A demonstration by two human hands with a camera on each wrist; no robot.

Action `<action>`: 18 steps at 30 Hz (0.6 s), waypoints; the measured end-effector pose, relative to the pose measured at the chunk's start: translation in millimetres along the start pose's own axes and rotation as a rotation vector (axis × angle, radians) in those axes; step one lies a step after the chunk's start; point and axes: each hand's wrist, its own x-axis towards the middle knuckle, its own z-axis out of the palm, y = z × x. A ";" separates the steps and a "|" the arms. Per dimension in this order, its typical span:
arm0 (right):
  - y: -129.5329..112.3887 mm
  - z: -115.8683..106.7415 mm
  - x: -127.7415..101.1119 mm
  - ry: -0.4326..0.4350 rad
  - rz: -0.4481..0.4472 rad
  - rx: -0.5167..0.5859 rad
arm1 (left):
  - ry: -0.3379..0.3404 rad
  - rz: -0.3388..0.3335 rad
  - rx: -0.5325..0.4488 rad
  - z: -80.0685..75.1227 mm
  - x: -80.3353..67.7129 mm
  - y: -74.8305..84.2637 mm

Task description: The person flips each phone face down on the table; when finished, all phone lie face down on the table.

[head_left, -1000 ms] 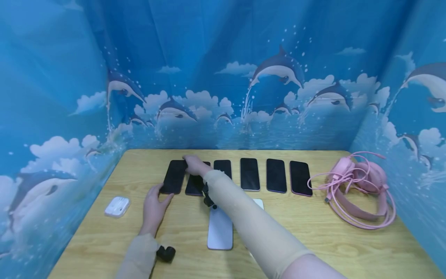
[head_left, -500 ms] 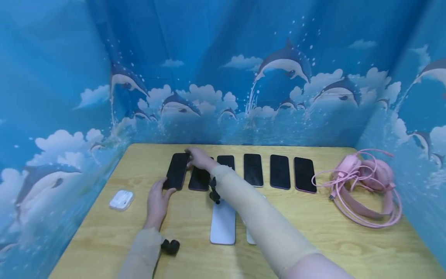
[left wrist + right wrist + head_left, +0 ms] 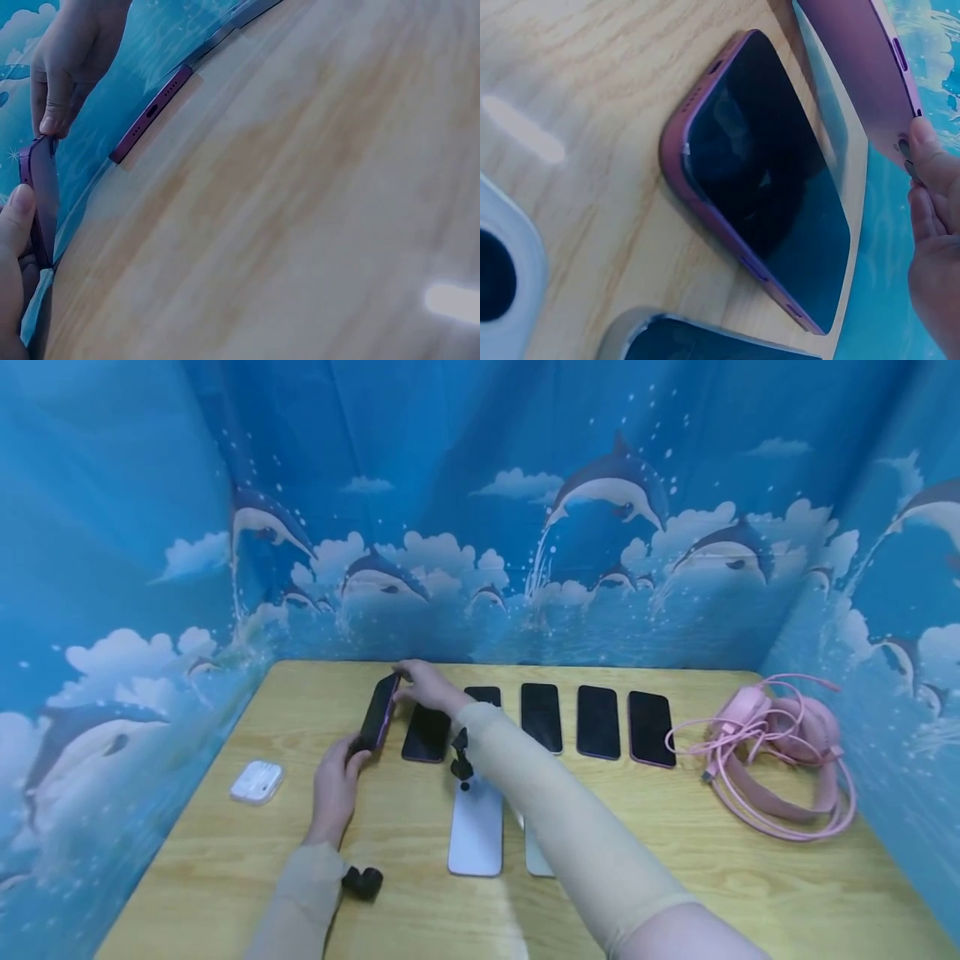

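A smartphone (image 3: pixel 377 714) with a dark screen and purple edge is tilted up at the left end of a row of phones. My left hand (image 3: pixel 335 785) grips its near end, thumb on the edge in the left wrist view. At its far right corner, my right hand (image 3: pixel 427 685) pinches it; the right wrist view shows the purple back (image 3: pixel 855 67) and the thumb by the side edge. A second purple-edged phone (image 3: pixel 765 180) lies screen up on the table just right of it, partly hidden by my right hand in the head view.
Several dark-screened phones (image 3: pixel 597 722) continue the row rightward. Nearer, a pale lilac phone (image 3: pixel 476 835) and another pale phone (image 3: pixel 536 852) lie partly under my right forearm. A white earphone case (image 3: pixel 257 782) sits left; pink headphones (image 3: pixel 772 814) with a tangled cable lie right.
The leftmost phone, flat on the table a second ago, has been tilted up so its purple edge shows. Both hands have closed on it; the head view has shifted slightly.
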 end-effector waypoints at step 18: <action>-11.2 3.8 3.5 0.033 -0.038 -0.083 | 0.119 0.262 -0.033 3.3 -4.2 -2.3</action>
